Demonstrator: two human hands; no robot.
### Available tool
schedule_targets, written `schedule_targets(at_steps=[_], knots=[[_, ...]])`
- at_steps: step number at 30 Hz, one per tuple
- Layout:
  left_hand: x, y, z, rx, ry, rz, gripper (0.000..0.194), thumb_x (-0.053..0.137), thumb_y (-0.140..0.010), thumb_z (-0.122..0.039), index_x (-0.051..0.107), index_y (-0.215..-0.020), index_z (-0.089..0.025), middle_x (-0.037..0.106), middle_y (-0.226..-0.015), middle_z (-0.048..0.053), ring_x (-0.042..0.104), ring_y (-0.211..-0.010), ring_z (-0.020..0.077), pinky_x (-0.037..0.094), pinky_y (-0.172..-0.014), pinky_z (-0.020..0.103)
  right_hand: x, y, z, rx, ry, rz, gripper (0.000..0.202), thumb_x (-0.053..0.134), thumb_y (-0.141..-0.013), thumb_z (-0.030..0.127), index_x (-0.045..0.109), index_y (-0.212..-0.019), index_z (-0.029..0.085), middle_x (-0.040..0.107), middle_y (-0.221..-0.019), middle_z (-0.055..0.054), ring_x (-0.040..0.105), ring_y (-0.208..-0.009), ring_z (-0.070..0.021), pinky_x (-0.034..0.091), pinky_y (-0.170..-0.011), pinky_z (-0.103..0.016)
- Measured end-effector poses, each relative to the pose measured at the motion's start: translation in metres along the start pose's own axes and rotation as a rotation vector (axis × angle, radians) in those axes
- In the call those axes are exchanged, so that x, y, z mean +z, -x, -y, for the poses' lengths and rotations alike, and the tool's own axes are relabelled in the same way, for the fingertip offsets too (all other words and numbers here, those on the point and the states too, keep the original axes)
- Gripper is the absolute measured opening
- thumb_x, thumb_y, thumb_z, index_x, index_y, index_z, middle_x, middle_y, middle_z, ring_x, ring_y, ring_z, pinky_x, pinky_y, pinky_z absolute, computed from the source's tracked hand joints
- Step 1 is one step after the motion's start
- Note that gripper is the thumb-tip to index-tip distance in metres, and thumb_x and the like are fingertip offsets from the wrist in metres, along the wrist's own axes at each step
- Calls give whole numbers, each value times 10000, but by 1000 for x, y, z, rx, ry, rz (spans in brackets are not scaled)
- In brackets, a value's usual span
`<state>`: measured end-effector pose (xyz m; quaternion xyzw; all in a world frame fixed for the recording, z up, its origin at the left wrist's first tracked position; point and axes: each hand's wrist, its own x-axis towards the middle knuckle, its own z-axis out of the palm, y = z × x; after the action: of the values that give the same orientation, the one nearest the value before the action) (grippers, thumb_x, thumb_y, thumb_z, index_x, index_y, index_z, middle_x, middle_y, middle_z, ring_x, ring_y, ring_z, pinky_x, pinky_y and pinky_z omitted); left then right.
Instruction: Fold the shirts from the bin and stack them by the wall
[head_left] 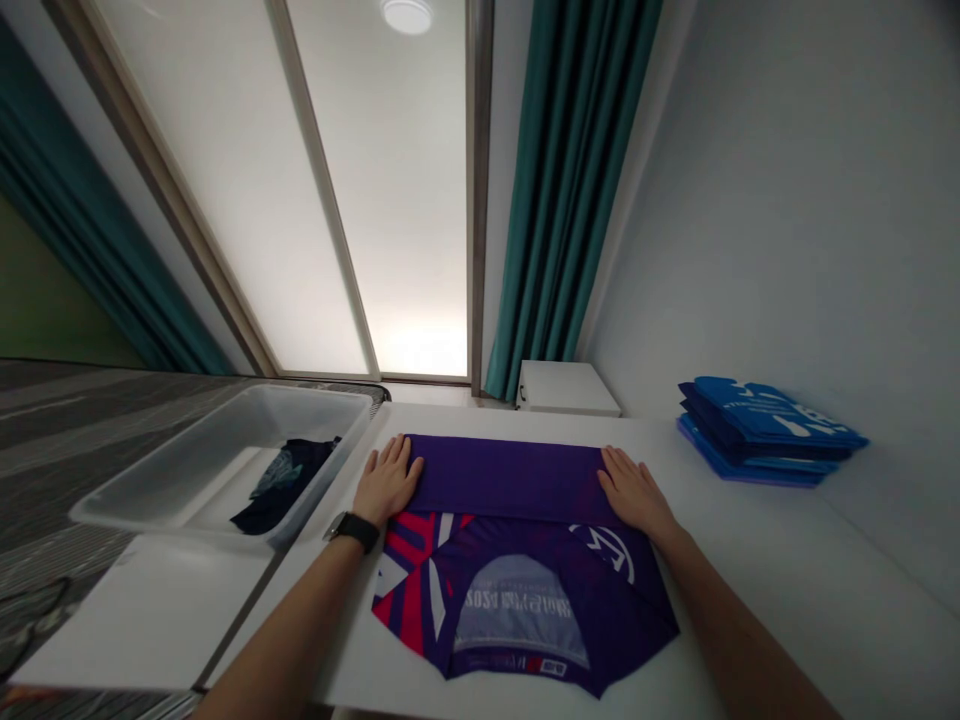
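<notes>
A purple shirt (pixel 517 530) with red and white patterning lies on the white table, its neckline toward me. Its far part is folded over into a plain purple band (pixel 510 478). My left hand (pixel 388 478), with a black watch (pixel 354 530) on the wrist, rests flat with fingers stretched out at the band's left end. At the right end my right hand (pixel 634 488) lies flat too, fingers extended over the fabric edge. Neither hand grips the cloth. White lettering shows upside down inside the neck opening.
A stack of folded blue clothes (pixel 765 430) sits on the right of the table (pixel 750 580). To the left, a translucent plastic bin (pixel 172 490) holds dark clothing (pixel 289 485). Beyond the table stand a small white cabinet (pixel 566 388) and teal curtains (pixel 574 200).
</notes>
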<state>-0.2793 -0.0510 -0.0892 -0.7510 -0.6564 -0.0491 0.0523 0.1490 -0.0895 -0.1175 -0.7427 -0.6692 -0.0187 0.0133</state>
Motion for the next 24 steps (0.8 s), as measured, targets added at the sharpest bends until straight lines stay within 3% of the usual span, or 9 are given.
schedule_targets(at_steps=[14,20,24], knots=[[3,-4,5,23,3,20,558,229,-993,-406,388,-1454,-133,300,-1557,119,275,-1439,249,233,-1145,486,-4,0,-9,72,-59,29,596,170,-983,389,273,-1511,134,248,-1578,-70,198,-1457,-200,166,-1181,-472],[5,-6,16,61,-24,42,501,249,-996,-346,421,-1436,-178,330,-1549,96,268,-1443,237,228,-1148,481,-2,0,-24,122,-69,30,594,171,-981,375,274,-1508,122,267,-1571,-69,204,-1456,-205,166,-1175,-503],[7,-10,24,29,-17,51,520,262,-990,-334,376,-1461,-145,325,-1548,109,259,-1446,230,224,-1154,477,0,-1,-29,137,-78,12,579,166,-984,360,296,-1499,129,293,-1563,-72,220,-1451,-200,174,-1175,-497]])
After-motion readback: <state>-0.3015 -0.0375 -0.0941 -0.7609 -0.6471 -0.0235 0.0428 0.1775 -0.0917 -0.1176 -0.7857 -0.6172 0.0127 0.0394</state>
